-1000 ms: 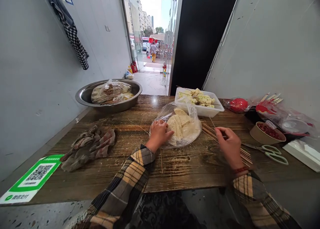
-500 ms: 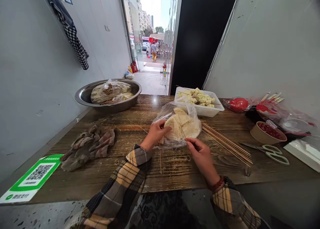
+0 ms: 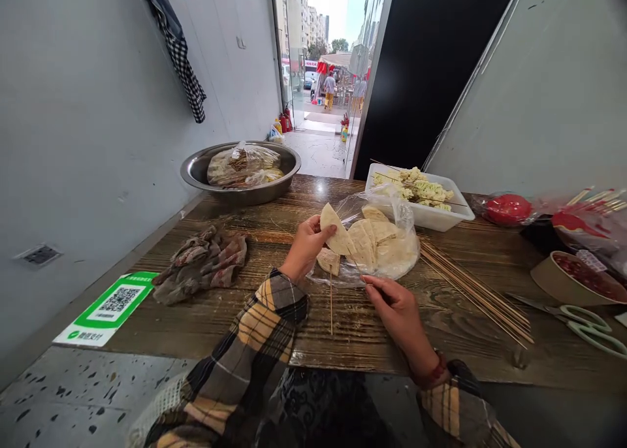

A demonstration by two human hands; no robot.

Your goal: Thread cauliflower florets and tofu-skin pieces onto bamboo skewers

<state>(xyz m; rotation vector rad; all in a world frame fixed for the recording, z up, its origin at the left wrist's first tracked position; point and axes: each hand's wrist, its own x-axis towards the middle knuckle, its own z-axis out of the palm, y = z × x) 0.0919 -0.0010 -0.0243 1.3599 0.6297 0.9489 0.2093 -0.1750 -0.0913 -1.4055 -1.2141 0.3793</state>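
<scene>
My left hand (image 3: 309, 244) pinches a pale, flat wedge of flatbread (image 3: 336, 228), lifted at the left of a pile. In my right hand (image 3: 392, 304) is a thin wooden skewer (image 3: 357, 266), its far end meeting the lower tip of the wedge; whether it has pierced it I cannot tell. The pile of flatbread wedges (image 3: 386, 242) lies on a clear plastic bag (image 3: 405, 216). Below my left hand, another wedge (image 3: 328, 260) sits on its own skewer (image 3: 332, 311), which points towards me on the wooden table (image 3: 274, 213).
Loose skewers (image 3: 475, 291) lie right of the bag, with scissors (image 3: 578, 320) beyond. Behind stands a white tray (image 3: 441, 221) of skewered cauliflower. At left are a metal basin (image 3: 245, 196) holding bagged skewers and a crumpled grey cloth (image 3: 200, 265). A paper bowl (image 3: 558, 285) is at far right.
My left hand has raised a wedge off the pile, and the skewer in my right hand now meets its tip. The whole view has swung slightly left.
</scene>
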